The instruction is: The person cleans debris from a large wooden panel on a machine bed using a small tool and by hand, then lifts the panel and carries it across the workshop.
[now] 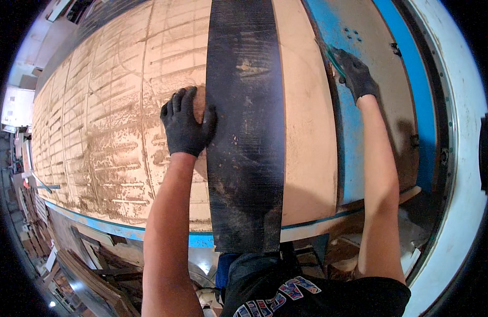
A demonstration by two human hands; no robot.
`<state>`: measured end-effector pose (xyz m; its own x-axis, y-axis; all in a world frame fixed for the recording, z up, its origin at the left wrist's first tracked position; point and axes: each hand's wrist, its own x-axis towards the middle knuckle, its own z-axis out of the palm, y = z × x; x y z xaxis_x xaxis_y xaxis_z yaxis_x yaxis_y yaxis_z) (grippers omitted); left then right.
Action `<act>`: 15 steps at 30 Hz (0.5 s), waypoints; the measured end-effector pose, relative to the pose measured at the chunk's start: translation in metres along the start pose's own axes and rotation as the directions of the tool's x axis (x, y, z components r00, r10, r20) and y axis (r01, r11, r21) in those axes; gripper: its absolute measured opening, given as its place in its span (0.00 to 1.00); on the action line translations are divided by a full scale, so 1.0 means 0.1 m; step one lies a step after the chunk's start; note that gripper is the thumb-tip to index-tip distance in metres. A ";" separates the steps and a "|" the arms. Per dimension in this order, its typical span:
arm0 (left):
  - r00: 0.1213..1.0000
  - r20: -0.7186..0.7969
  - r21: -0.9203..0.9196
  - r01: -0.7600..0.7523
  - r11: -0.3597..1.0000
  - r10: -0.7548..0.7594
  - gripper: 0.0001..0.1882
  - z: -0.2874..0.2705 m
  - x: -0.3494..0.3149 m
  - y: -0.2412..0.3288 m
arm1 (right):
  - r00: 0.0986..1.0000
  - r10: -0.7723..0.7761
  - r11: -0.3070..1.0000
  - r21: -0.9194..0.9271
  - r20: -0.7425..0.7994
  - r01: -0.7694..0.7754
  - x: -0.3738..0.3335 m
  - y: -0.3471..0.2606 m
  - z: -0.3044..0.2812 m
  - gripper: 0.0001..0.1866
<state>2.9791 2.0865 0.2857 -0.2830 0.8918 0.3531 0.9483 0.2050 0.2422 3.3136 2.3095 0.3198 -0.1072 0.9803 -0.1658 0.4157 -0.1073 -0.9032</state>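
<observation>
A long dark board (245,121) with a worn, streaked face runs from far to near across the pale wooden worktable (117,105). My left hand (187,122), in a black glove, lies with its fingers apart beside the board's left edge, and the thumb reaches onto that edge. To the far right, my right hand (356,74), also gloved in black, is closed around a thin green tool (335,61). Its kind is unclear because the glove covers part of it. This hand is over a strip with worn blue paint (352,158), right of the table's pale surface.
Grooves and brown dust mark the table's left part. A blue edge strip (201,240) lines its near side. A blue rail (411,53) and a pale machine frame (460,222) stand at the right. Stacked boards (91,280) lean at the lower left.
</observation>
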 end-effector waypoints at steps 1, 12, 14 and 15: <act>1.000 0.001 -0.001 0.004 1.000 -0.004 0.30 0.01 0.00 0.00 | 1.000 0.030 0.999 0.037 -0.009 -0.030 0.03 0.06 0.01 0.21; 1.000 0.006 0.000 0.006 1.000 -0.006 0.29 -0.02 -0.01 -0.03 | 0.974 0.225 0.970 0.090 0.021 -0.226 0.10 0.04 0.03 0.27; 1.000 0.001 -0.018 0.007 1.000 -0.007 0.29 -0.02 0.00 -0.01 | 0.999 0.029 0.970 0.243 0.013 -0.031 0.11 0.05 0.00 0.27; 1.000 -0.010 -0.023 0.001 1.000 -0.001 0.29 -0.02 0.01 0.03 | 1.000 0.029 0.971 0.239 0.008 -0.030 0.14 0.10 -0.04 0.27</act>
<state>2.9810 2.0867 0.2885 -0.2855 0.8876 0.3614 0.9445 0.1967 0.2631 3.3202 2.3225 0.3097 -0.1028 0.9754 -0.1950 0.1911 -0.1731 -0.9662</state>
